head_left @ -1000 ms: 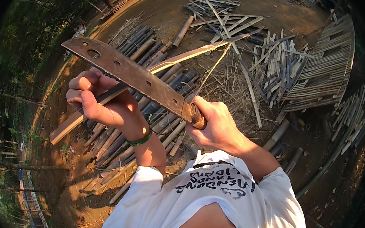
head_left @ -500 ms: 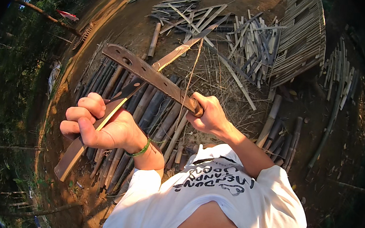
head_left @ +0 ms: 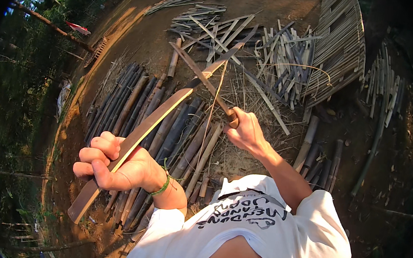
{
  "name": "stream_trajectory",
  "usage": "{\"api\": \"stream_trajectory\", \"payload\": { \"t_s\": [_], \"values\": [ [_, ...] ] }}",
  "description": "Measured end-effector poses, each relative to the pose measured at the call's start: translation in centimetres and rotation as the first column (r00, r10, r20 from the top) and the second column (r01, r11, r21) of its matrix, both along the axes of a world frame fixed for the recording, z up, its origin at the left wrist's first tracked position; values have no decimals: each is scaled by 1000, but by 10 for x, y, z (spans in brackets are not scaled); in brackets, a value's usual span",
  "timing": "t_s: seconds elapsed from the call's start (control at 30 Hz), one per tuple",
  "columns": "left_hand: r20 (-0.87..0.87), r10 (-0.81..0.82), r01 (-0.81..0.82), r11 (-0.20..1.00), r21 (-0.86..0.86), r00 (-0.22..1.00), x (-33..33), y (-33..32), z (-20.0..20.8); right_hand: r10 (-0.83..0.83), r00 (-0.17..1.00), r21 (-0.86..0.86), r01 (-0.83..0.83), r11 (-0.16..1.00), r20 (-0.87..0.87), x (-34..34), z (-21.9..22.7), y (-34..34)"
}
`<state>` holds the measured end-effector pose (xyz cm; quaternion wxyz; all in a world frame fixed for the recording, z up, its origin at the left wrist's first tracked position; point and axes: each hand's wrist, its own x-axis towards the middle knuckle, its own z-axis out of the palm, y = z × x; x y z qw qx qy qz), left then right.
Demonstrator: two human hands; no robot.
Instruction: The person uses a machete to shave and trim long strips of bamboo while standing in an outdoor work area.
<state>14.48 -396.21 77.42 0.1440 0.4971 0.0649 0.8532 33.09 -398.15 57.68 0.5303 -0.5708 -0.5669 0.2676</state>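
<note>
**Blade meets bamboo over the pole pile**

Bamboo poles (head_left: pixel 167 125) lie side by side on the dirt ground (head_left: pixel 140 38). Above them, the left hand (head_left: pixel 113 165) is clenched around a long bamboo slat (head_left: pixel 152 124). The right hand (head_left: pixel 246 130) is fisted on a machete (head_left: pixel 203 81), its blade apparently crossing the slat's far end.

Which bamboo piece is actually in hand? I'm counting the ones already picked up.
The long flat bamboo strip gripped in the left hand, raised above the ground; the blade in the right hand meets it. All other bamboo lies on the ground.
</note>
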Motion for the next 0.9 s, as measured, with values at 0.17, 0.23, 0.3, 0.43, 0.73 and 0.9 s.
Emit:
{"api": "stream_trajectory", "payload": {
  "t_s": [0.17, 0.23, 0.3, 0.43, 0.73, 0.9],
  "values": [
    [42, 51, -49, 997, -52, 998, 10, 2, 5, 118, 993, 292, -116, 949, 10, -25, 16, -11],
    [37, 35, -33, 998, -46, 999, 11, -1, 4, 49, 999, 54, -48, 997, -19, 3, -7, 8],
    [-20, 54, -55, 997, -62, 998, 13, -3, 3, 1, 999, -90, -4, 996, -35, 16, -9, 10],
    [94, 2, -1, 1000, -1, 996, 16, -4, 6, 225, 974, 344, -219, 913, 25, -7, 20, -13],
    [89, 48, -45, 999, -30, 995, 9, -2, 0, 27, 999, -67, -25, 997, 30, 50, -42, 24],
    [113, 90, -85, 995, -48, 989, 2, 3, 7, 30, 974, 144, -63, 988, 223, 37, -51, 37]
  ]
}}
